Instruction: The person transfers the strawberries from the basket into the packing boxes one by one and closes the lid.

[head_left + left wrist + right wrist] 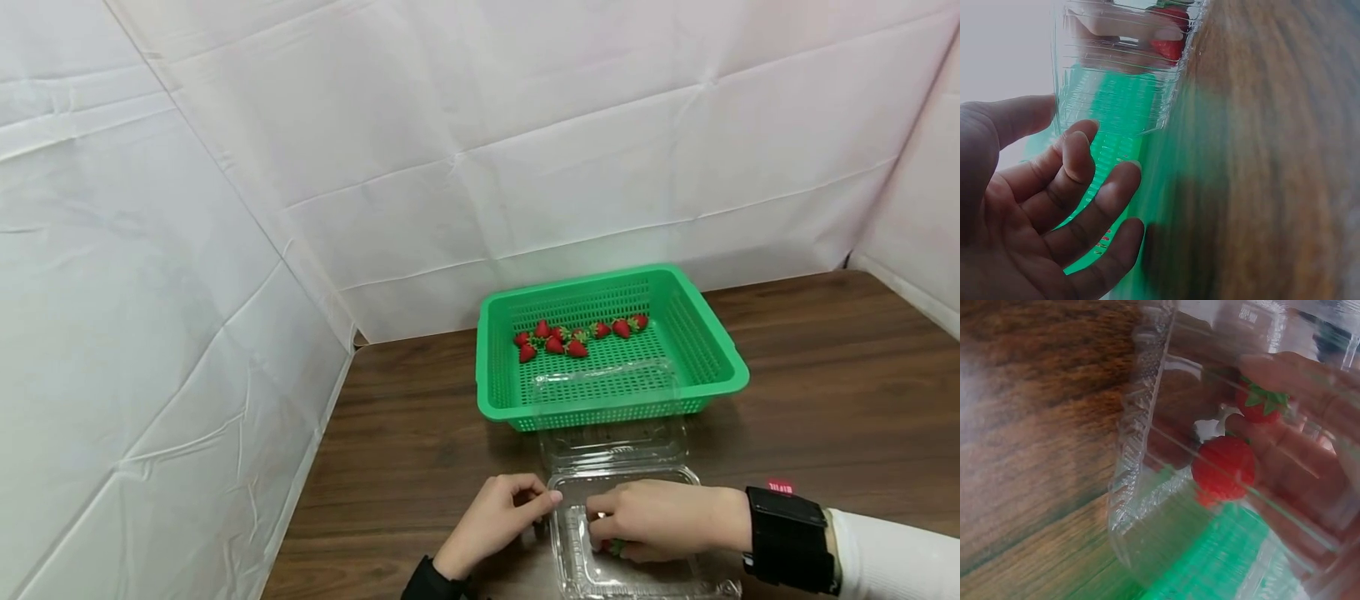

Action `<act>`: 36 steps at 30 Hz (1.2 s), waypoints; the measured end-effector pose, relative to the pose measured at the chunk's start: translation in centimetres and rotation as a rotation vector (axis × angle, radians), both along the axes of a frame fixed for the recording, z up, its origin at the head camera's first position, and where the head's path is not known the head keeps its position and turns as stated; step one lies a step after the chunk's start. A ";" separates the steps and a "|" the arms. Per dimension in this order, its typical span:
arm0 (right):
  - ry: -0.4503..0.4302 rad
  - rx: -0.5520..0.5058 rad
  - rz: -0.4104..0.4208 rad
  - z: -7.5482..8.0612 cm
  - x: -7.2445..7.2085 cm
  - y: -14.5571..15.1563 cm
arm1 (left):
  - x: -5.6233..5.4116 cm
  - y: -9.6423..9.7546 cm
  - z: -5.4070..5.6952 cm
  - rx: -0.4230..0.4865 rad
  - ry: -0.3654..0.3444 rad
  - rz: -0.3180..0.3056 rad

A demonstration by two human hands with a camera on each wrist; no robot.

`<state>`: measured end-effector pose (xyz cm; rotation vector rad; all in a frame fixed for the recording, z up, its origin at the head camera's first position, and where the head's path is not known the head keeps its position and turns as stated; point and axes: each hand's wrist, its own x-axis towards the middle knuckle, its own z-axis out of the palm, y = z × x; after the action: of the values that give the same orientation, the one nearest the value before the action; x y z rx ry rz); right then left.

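Observation:
A clear plastic clamshell box point(566, 567) lies with its lid point(615, 446) folded back at the front of the table. Inside it, my right hand point(637, 521) pinches a strawberry point(1262, 403) between thumb and fingers, low over the bottom. A second strawberry point(1224, 469) shows beside those fingers, seen through the clear wall; whether they touch it I cannot tell. My left hand point(498, 517) is at the box's left edge. Its thumb touches the rim, while its other fingers point(1116, 187) are loosely bent and spread outside the box.
A green perforated basket point(720, 367) stands behind the box, with several strawberries point(555, 343) along its back left. The clear lid leans against the basket's front rim. White sheets point(450, 167) hang behind and at the sides of the dark wooden table point(397, 433).

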<state>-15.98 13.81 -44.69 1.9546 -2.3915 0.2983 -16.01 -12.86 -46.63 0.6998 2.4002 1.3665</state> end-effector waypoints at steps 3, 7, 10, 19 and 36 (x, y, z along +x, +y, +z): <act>0.005 -0.007 -0.007 0.1 0.1 0.0 | 0.0 0.0 0.0 -0.006 -0.005 -0.002; 0.046 0.014 0.002 0.3 0.1 -0.1 | -0.1 0.0 0.0 -0.009 -0.005 -0.003; 0.087 0.028 0.013 0.4 0.1 0.0 | -0.3 0.0 -0.2 -0.004 0.006 0.001; 0.120 0.009 0.031 1.9 -0.1 0.0 | -1.5 -1.1 0.3 0.005 0.101 0.216; 0.330 -0.375 -0.085 14.3 -4.4 2.4 | -6.3 -3.0 2.9 0.133 0.076 0.450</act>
<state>-20.42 16.17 -30.40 1.5921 -2.0297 0.3573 -22.28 -15.85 -43.71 0.2463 2.6529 1.7071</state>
